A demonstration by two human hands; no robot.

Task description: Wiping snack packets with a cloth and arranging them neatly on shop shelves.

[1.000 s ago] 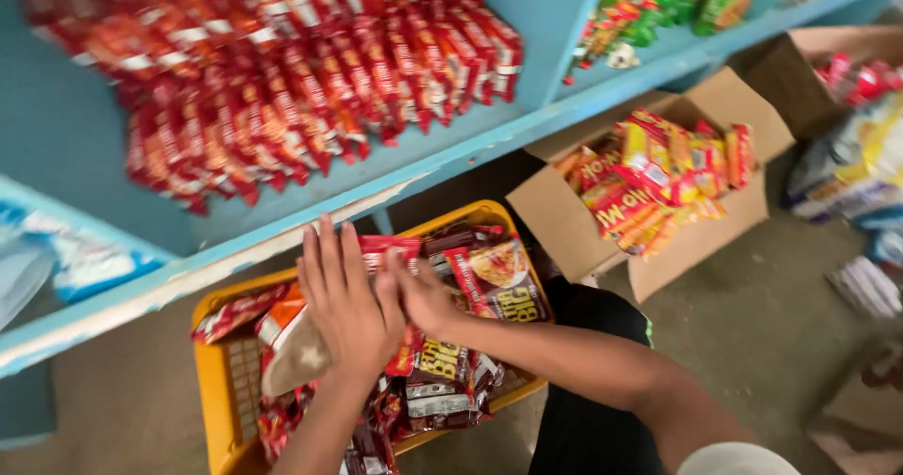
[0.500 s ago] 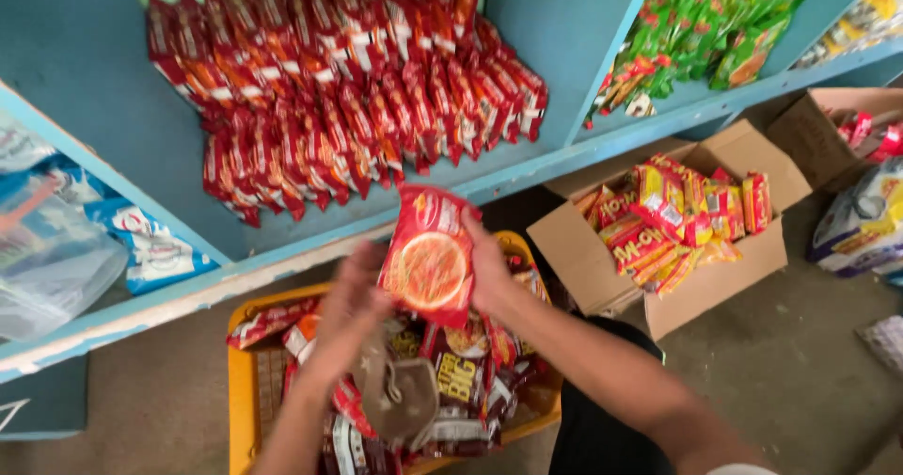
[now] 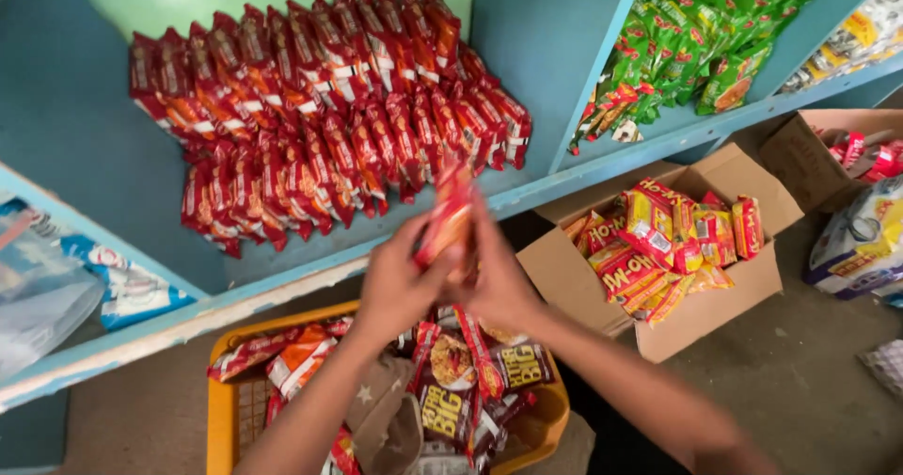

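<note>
In front of the blue shelf [image 3: 564, 89], w/ rows of red packets [image 3: 320, 108] on it, both hands are clamped on one red snack packet [image 3: 448, 213], blurred, held just above the shelf edge. Below: yellow basket [image 3: 226, 409] w/ mixed packets. Left hand [image 3: 400, 282] and right hand [image 3: 499, 282] pinch it from either side.

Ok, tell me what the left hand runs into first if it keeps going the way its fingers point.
The left hand, gripping a red packet with the right hand, points up toward the shelf. It would probably first meet the front row of red packets stacked there, though depth is hard to judge.
</note>
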